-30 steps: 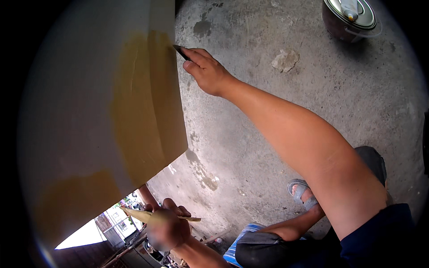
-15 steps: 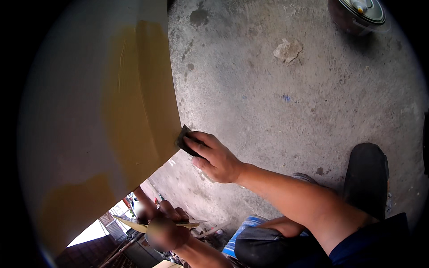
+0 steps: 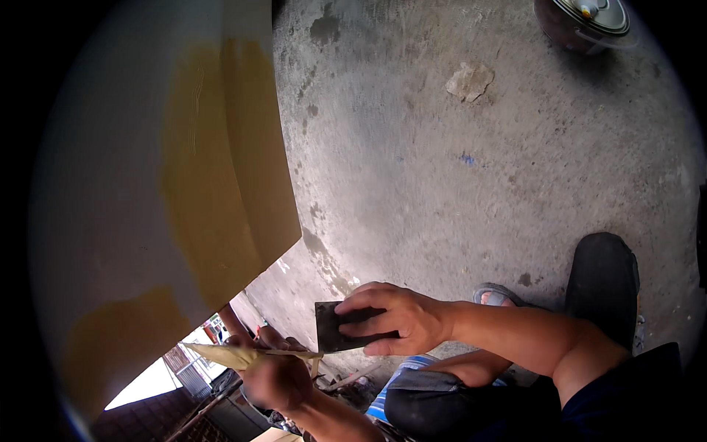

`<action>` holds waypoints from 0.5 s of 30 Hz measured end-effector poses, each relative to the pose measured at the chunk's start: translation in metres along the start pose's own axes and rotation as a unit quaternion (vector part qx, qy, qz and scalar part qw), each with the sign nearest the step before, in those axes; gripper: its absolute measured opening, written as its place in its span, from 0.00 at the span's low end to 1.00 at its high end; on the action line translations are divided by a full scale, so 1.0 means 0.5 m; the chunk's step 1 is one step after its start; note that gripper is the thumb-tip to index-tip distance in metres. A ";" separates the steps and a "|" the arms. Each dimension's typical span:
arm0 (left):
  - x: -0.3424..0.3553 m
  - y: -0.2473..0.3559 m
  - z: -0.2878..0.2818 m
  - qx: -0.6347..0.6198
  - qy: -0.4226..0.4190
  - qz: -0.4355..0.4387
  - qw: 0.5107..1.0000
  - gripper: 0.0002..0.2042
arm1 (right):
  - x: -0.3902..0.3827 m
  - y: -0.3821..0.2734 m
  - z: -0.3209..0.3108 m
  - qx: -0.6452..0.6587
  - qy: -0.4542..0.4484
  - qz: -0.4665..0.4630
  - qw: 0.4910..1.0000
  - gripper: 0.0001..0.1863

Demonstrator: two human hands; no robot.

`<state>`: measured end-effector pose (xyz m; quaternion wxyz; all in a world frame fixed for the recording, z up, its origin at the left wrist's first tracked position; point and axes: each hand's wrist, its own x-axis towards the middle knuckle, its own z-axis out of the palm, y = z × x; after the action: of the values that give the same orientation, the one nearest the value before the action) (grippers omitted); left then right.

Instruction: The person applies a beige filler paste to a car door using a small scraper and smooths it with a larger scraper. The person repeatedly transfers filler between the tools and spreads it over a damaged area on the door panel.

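My right hand [image 3: 405, 318] grips a dark, flat rectangular spreader [image 3: 329, 333] with its fingers spread over the face. The spreader's lower edge is close to a thin plate smeared with yellow paste [image 3: 228, 356], and I cannot tell if they touch. My left hand [image 3: 278, 379], partly blurred, holds that plate at the bottom left. Above and left of both hands stands a large grey panel [image 3: 110, 184]. Mustard-yellow paste [image 3: 202, 162] covers a broad band along the panel's right side, and another patch lies at its lower left.
On the concrete floor [image 3: 412, 177] lies a pale, flat lump [image 3: 470, 81]. A lidded bucket [image 3: 589, 26] with a small yellow-tipped tube on top stands at the upper right. A dark shoe [image 3: 602, 287] and a sandalled foot [image 3: 497, 295] are at the lower right. Clutter shows below the panel.
My right hand has brought the spreader away from the panel's lower right corner, down and slightly right to the plate. The plate shows more of its paste-covered face.
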<state>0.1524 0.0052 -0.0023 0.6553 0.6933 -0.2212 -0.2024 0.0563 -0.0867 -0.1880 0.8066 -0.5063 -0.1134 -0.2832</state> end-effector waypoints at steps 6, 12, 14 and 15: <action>0.003 0.000 -0.009 -0.008 0.019 0.005 1.000 0.28 | 0.067 0.082 -0.088 0.395 0.211 0.271 0.852 0.23; -0.013 -0.010 -0.005 0.008 0.159 -0.009 0.987 0.33 | 0.271 0.122 -0.238 0.483 0.298 0.220 0.793 0.13; -0.016 -0.009 -0.023 0.014 0.120 -0.014 0.993 0.26 | 0.327 0.113 -0.275 0.444 0.314 0.235 0.806 0.11; -0.016 -0.007 -0.027 0.006 0.094 -0.011 0.995 0.25 | 0.349 0.099 -0.288 0.421 0.316 0.246 0.814 0.11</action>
<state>0.1539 0.0210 -0.0052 0.6671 0.7154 -0.1518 -0.1421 0.2118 -0.2569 -0.2097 0.9752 -0.0105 0.1673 -0.1443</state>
